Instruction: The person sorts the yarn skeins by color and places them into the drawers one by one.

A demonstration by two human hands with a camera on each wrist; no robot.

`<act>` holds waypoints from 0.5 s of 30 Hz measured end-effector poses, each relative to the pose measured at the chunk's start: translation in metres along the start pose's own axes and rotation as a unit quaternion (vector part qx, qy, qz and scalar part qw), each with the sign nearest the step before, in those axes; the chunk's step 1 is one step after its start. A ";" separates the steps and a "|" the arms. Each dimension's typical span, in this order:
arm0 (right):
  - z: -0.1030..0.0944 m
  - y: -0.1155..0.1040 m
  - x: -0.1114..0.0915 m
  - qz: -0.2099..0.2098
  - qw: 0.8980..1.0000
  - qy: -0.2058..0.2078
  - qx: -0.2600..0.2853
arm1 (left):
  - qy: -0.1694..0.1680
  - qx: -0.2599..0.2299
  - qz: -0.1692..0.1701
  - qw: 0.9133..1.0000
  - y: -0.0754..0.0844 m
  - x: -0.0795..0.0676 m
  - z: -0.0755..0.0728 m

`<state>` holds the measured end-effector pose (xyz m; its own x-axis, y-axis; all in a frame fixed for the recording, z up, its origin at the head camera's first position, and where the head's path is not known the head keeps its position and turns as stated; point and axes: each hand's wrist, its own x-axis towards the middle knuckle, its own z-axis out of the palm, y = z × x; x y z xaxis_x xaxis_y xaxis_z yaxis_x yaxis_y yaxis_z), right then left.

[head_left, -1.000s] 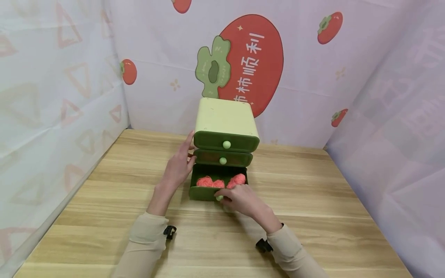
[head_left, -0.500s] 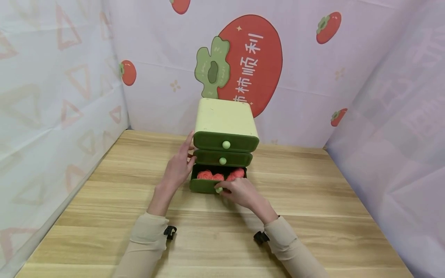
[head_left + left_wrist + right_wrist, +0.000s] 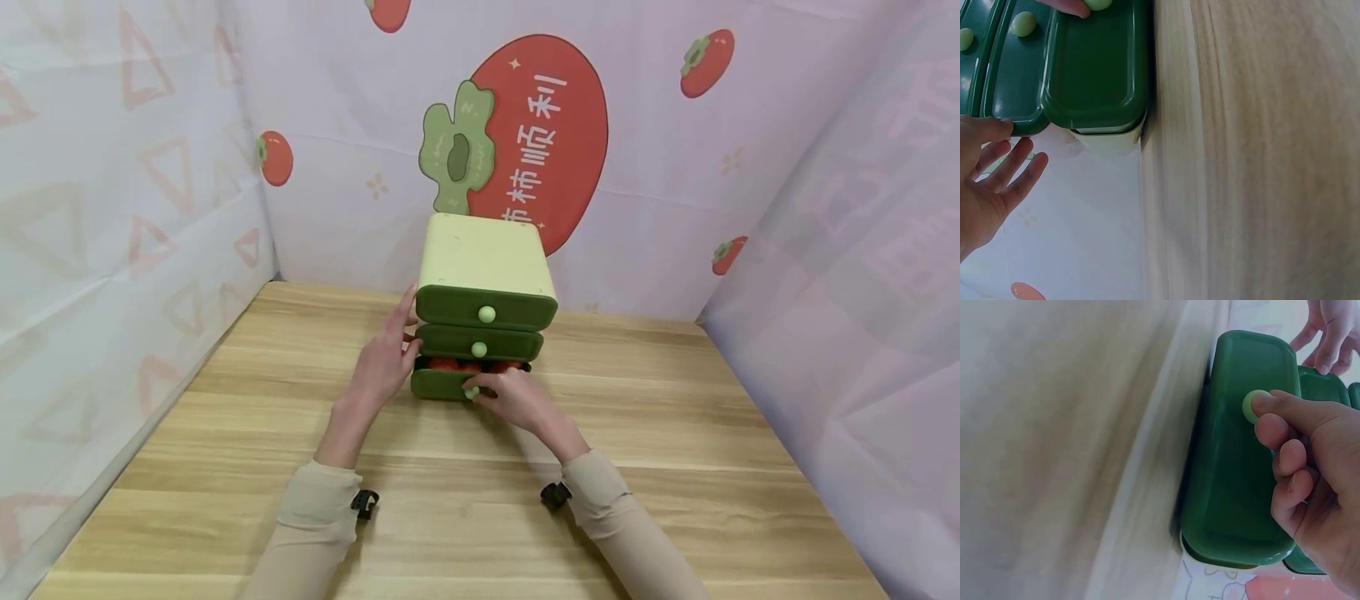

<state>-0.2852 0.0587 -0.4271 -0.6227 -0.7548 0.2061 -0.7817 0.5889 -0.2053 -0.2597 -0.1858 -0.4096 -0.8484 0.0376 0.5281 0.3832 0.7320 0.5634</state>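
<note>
A small cabinet point(image 3: 483, 254) with a pale yellow top and three dark green drawers stands on the table. The bottom drawer point(image 3: 437, 383) sticks out a little, and through its narrow gap red-pink yarn balls point(image 3: 442, 364) show. Its round light green knob point(image 3: 1249, 407) is pinched between the thumb and index finger of my right hand point(image 3: 517, 402); the other fingers curl beneath. On the cabinet's left side rests my left hand point(image 3: 381, 367), fingers spread, with the thumb at the end of the middle drawer's front point(image 3: 1022, 78).
The wooden table point(image 3: 450, 517) runs to a white cloth backdrop point(image 3: 337, 217) printed with persimmons behind the cabinet. Cloth walls rise at left and right. Each wrist carries a black camera strap over a beige sleeve point(image 3: 311, 508).
My right hand has pushed the bottom drawer inward by its knob, so the gap over the yarn balls has narrowed. The left hand has stayed at the cabinet's side.
</note>
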 end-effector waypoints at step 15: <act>0.006 0.010 0.020 0.069 0.997 -0.013 0.043 | -0.001 -0.006 0.000 1.000 0.000 0.000 -0.003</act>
<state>-0.3053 0.0485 -0.4304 -0.7218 -0.6766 0.1460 -0.6826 0.6610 -0.3117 -0.2587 -0.1876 -0.4078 -0.8493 0.0388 0.5265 0.3869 0.7243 0.5707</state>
